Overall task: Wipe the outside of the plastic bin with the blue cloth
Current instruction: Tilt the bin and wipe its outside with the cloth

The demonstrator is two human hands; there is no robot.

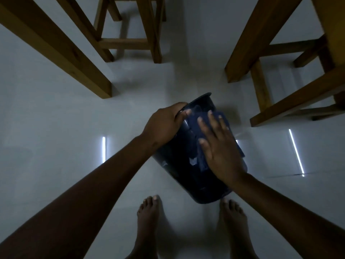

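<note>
A dark blue plastic bin is held tilted above the pale floor, its rim gripped by the left hand. The blue cloth is pressed flat vs. the bin's outer wall under the right hand, fingers spread. Two bare feet are seen just below the bin; wooden furniture legs are seen at top L & R.

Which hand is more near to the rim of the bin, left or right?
Left. The left hand grips the bin right at its rim. The right hand lies flat on the cloth against the bin's side, further down from the rim.
</note>
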